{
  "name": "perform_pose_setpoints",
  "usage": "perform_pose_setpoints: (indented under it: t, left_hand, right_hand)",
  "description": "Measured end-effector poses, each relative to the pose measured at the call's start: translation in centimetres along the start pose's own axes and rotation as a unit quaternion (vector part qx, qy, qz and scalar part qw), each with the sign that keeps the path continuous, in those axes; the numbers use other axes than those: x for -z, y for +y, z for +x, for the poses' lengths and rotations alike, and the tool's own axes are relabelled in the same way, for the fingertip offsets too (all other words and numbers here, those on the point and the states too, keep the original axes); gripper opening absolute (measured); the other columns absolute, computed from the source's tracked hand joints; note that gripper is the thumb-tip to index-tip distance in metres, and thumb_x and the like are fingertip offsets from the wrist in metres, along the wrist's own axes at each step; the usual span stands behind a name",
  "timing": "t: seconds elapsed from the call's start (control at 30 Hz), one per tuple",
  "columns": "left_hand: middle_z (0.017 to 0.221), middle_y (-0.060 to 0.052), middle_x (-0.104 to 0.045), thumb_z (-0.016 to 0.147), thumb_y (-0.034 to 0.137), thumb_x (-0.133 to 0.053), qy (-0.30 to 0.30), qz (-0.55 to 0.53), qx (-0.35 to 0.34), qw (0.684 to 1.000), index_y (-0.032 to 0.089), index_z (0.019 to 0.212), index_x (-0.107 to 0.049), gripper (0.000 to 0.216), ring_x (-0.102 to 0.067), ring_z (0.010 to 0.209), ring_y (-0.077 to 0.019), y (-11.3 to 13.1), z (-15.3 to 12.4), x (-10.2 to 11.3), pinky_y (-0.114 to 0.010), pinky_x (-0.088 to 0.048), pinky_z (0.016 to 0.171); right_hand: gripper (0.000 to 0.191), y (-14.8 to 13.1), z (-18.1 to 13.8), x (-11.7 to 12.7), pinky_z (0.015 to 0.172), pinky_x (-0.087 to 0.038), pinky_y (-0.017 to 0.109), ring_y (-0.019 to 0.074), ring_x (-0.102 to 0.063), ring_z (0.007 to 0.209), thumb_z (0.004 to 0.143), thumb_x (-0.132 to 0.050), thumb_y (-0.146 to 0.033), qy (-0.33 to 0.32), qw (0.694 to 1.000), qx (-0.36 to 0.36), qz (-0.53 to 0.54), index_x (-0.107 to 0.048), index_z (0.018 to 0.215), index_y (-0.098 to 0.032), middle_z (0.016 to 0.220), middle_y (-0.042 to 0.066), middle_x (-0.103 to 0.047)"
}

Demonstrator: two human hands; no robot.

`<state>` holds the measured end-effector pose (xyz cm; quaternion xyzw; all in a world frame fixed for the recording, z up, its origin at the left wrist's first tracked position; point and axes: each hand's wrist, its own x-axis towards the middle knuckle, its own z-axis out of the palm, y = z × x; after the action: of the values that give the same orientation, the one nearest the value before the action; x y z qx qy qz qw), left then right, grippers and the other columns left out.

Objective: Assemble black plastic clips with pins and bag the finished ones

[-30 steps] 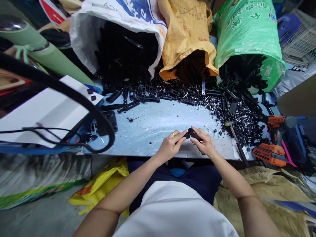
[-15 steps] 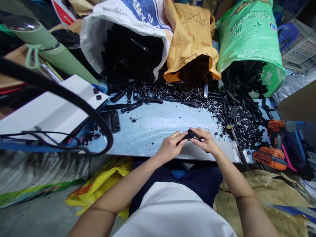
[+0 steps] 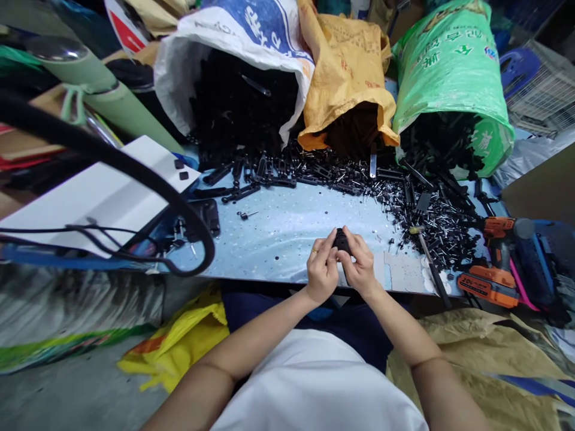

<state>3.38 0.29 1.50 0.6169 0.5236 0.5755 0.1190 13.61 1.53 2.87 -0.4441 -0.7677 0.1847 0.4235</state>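
Observation:
My left hand [image 3: 321, 270] and my right hand [image 3: 358, 267] are pressed together at the near edge of the light blue table [image 3: 287, 230]. Both are closed on one small black plastic part [image 3: 342, 240], which shows between the thumbs and fingertips. A ring sits on a left finger. Most of the part is hidden by my fingers. Loose black parts and pins [image 3: 431, 215] lie spread to the right of my hands.
Three open sacks lie at the table's back: white [image 3: 233, 36], yellow [image 3: 348, 66], green [image 3: 453, 66], all spilling black parts. An orange cordless drill [image 3: 492, 263] and a screwdriver [image 3: 429, 257] lie at right. A white board [image 3: 94, 194] and a thick black cable [image 3: 135, 173] are at left.
My hands have drawn closer together and turned more upright, folding around the black part. They have shifted slightly left.

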Motion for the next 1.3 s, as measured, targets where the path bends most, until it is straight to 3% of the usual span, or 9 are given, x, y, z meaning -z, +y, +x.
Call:
perform_pose_setpoints:
  t: [0.43,0.57,0.67,0.73,0.87,1.0,1.1,1.23,1.3]
  left_hand:
    - [0.091,-0.008,-0.067,0.093,0.031,-0.033,-0.144,-0.067,-0.107,0.982,0.016,0.108,-0.059,0.034,-0.061,0.079,-0.0145,-2.5,2.8,1.9,-0.027,-0.052,0.07]
    - [0.09,-0.007,-0.065,0.092,0.035,-0.034,-0.13,-0.053,0.031,0.99,0.018,0.107,-0.056,0.032,-0.062,0.078,-0.015,-3.2,0.8,1.2,-0.028,-0.052,0.07]
    - [0.086,-0.006,-0.061,0.092,0.034,-0.029,-0.145,-0.036,0.192,0.97,0.017,0.12,-0.045,0.036,-0.059,0.056,-0.0111,-3.9,-1.6,1.0,-0.025,-0.051,0.054]
    - [0.089,-0.008,-0.06,0.091,0.031,-0.03,-0.178,0.01,0.232,0.956,0.015,0.126,-0.038,0.039,-0.059,0.051,-0.012,-4.3,-2.6,1.4,-0.027,-0.05,0.05]
    - [0.121,-0.017,-0.051,0.083,0.02,-0.045,-0.278,0.172,0.038,0.944,0.018,0.124,-0.045,0.042,-0.056,0.105,-0.0289,-4.4,-2.0,2.5,-0.047,-0.046,0.085]
    - [0.11,-0.008,-0.061,0.081,0.007,-0.042,-0.458,0.208,-0.167,0.848,0.024,0.113,-0.056,0.039,-0.052,0.11,-0.0247,-4.0,0.4,1.8,-0.055,-0.029,0.101]
    - [0.09,-0.006,-0.066,0.081,0.003,-0.042,-0.509,0.242,-0.186,0.805,0.021,0.113,-0.055,0.039,-0.058,0.091,-0.0192,-3.4,1.6,0.9,-0.047,-0.035,0.097]
    - [0.085,-0.008,-0.065,0.084,0.009,-0.044,-0.481,0.28,-0.148,0.818,0.015,0.11,-0.055,0.029,-0.059,0.087,-0.0203,-2.7,2.2,0.8,-0.037,-0.043,0.082]
    - [0.083,-0.009,-0.065,0.084,0.01,-0.044,-0.467,0.295,-0.115,0.826,0.014,0.105,-0.056,0.024,-0.06,0.085,-0.0207,-2.9,2.4,0.9,-0.034,-0.044,0.076]
  right_hand:
    - [0.05,0.8,-0.9,-0.5,0.074,-0.049,0.031,0.0176,-0.055,0.087,0.091,-0.039,-0.034,0.042,0.999,0.034,-0.004,-0.031,0.139,-0.022,0.098,0.009,-0.056]
    - [0.048,2.0,-0.9,-1.1,0.071,-0.05,0.028,0.0151,-0.057,0.082,0.092,-0.036,-0.038,-0.066,0.997,-0.03,0.003,-0.034,0.137,-0.023,0.098,0.008,-0.058]
    - [0.045,3.8,0.1,-0.3,0.071,-0.049,0.027,0.015,-0.059,0.079,0.091,-0.039,-0.042,-0.196,0.976,-0.068,-0.062,-0.045,0.131,-0.023,0.093,0.006,-0.061]
    - [0.043,5.5,1.5,1.1,0.071,-0.049,0.028,0.0159,-0.059,0.08,0.09,-0.041,-0.044,-0.231,0.96,-0.095,-0.124,-0.051,0.126,-0.023,0.094,0.007,-0.062]
    - [0.04,10.0,6.7,5.6,0.078,-0.048,0.034,0.021,-0.056,0.094,0.089,-0.043,-0.039,-0.16,0.943,-0.148,-0.25,-0.053,0.123,-0.019,0.108,0.011,-0.058]
    - [0.041,13.8,12.5,10.1,0.084,-0.042,0.039,0.0283,-0.046,0.109,0.087,-0.043,-0.027,-0.069,0.892,-0.208,-0.396,-0.049,0.125,-0.013,0.118,0.017,-0.052]
    - [0.043,14.7,15.2,12.4,0.08,-0.039,0.039,0.0314,-0.045,0.108,0.085,-0.044,-0.022,-0.055,0.837,-0.262,-0.476,-0.046,0.126,-0.008,0.117,0.022,-0.052]
    - [0.044,14.9,16.1,13.7,0.076,-0.033,0.041,0.0315,-0.051,0.101,0.083,-0.035,-0.013,-0.102,0.783,-0.302,-0.534,-0.046,0.125,-0.007,0.102,0.025,-0.058]
    - [0.045,15.8,16.0,14.3,0.067,-0.03,0.041,0.0328,-0.054,0.096,0.083,-0.025,-0.013,-0.115,0.787,-0.283,-0.537,-0.057,0.115,-0.011,0.095,0.027,-0.058]
